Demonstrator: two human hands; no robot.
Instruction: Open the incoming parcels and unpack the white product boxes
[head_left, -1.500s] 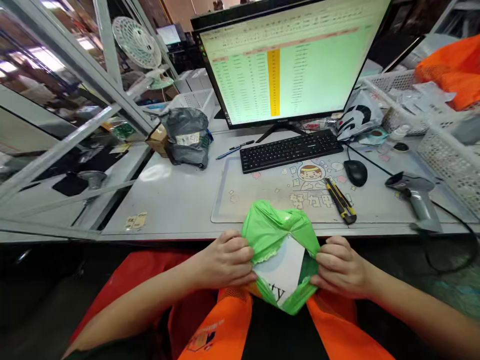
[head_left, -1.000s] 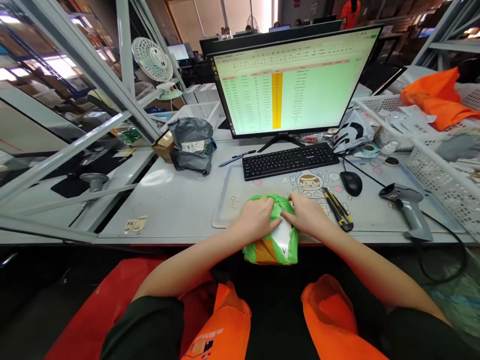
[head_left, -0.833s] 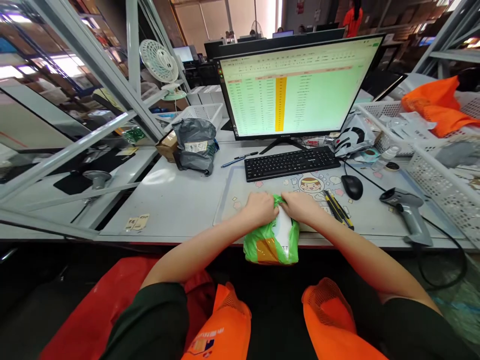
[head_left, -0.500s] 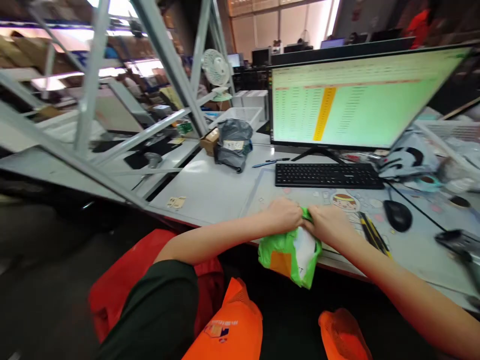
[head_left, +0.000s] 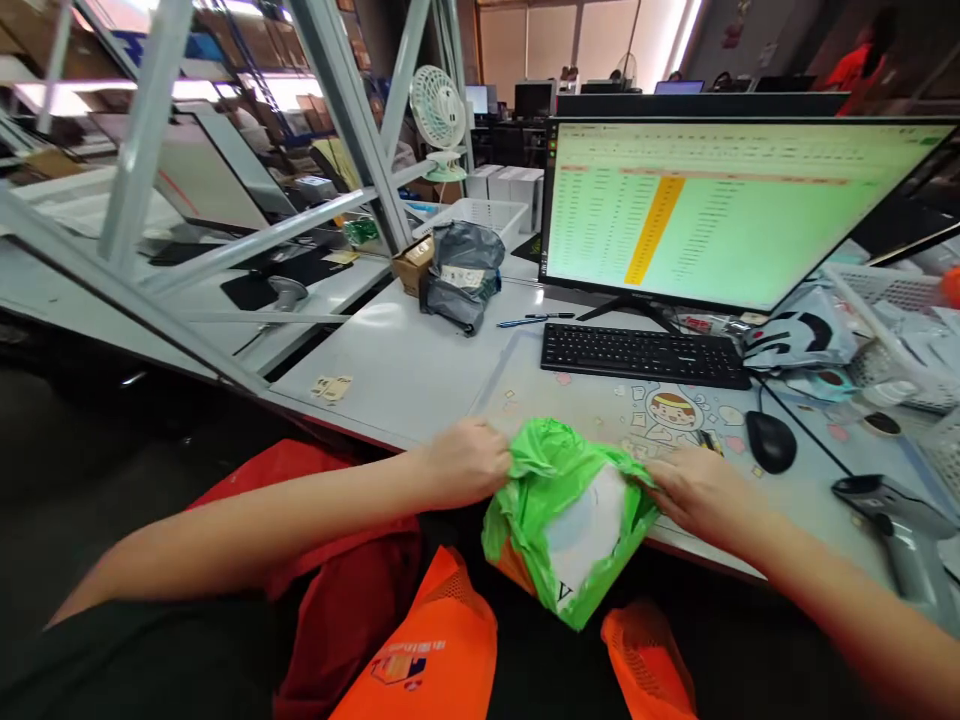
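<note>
Fingers (head_left: 496, 466) of the left hand (head_left: 463, 468) closed on the torn rim of a green plastic bag (head_left: 536, 500), at its left; the right hand (head_left: 697, 490) pinches the opposite rim, its fingertips partly hidden in the folds. Bag located lower centre of frame, at the near edge of the desk (head_left: 390, 370), opening tilted up toward the camera. The opposed grips presumably spread the opening and keep the film taut; a white item (head_left: 589, 530) shows inside, a black "V" at its lower corner. Whether anything supports the bag from below: cannot tell. Orange tape (head_left: 515, 568) on its lower left side. Keyboard (head_left: 645, 355) above and right, mouse (head_left: 771, 442) beyond the right hand, scanner (head_left: 900, 515) at right edge of frame; likely set aside there for easy reach. Grey parcel (head_left: 463, 272) upper centre-left, against a small carton (head_left: 412, 262).
</note>
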